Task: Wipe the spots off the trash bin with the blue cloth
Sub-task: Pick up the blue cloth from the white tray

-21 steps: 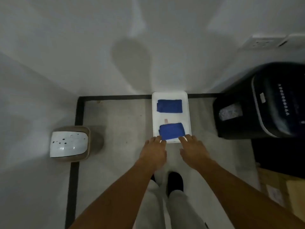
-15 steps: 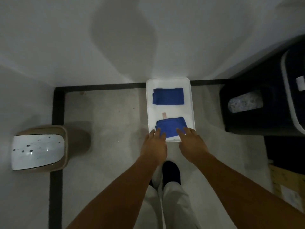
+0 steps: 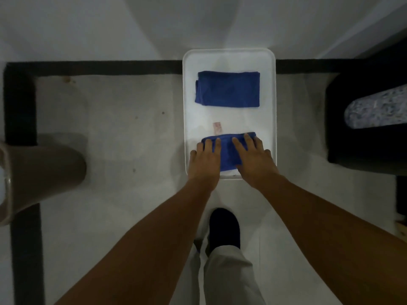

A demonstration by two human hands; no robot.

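Head view: blue cloth [image 3: 228, 150] under both flat hands

Tray [image 3: 229, 56] is sitting on the floor against the wall, holding one cloth [image 3: 228, 89] at its far end and a second cloth [image 3: 228, 150] at its near end under both hands, with what is probably the trash bin [image 3: 41, 175] lying well left and a shredder-like unit [image 3: 363, 128] right.

Left hand [image 3: 205, 160] and right hand [image 3: 253, 159]: both lying palm-down, fingers spread flat, side by side; bare forearms extending forward, converging.
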